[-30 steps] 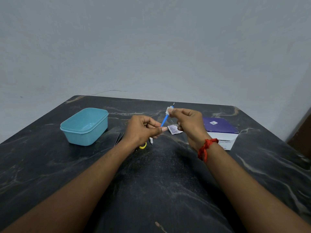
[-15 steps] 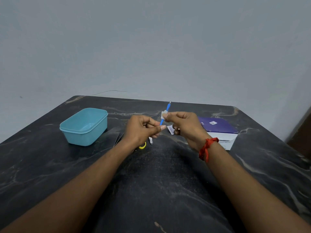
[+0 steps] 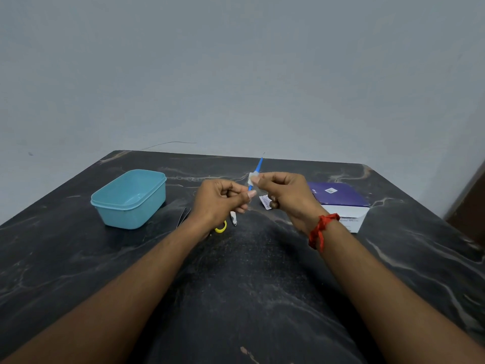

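Our left grip (image 3: 223, 199) pinches the blue needle tool (image 3: 258, 166) low; it slants toward frame top through the white wipe (image 3: 251, 178), pinched by our right grip (image 3: 286, 193).

Blue tool (image 3: 258, 166): lower shaft hidden inside the left hand (image 3: 220, 203); the thin tip, up-right of that hand, is too fine for us to resolve.
White pad (image 3: 252, 178): just right of the left hand, partly covered by the right hand (image 3: 286, 195); we cannot tell the material.
Yellow ring (image 3: 221, 227): below the left hand, mostly hidden under its wrist.
Packet (image 3: 265, 202): right of the left hand, print unreadable.
Purple box (image 3: 338, 199): far right of the left hand, label text blurred.
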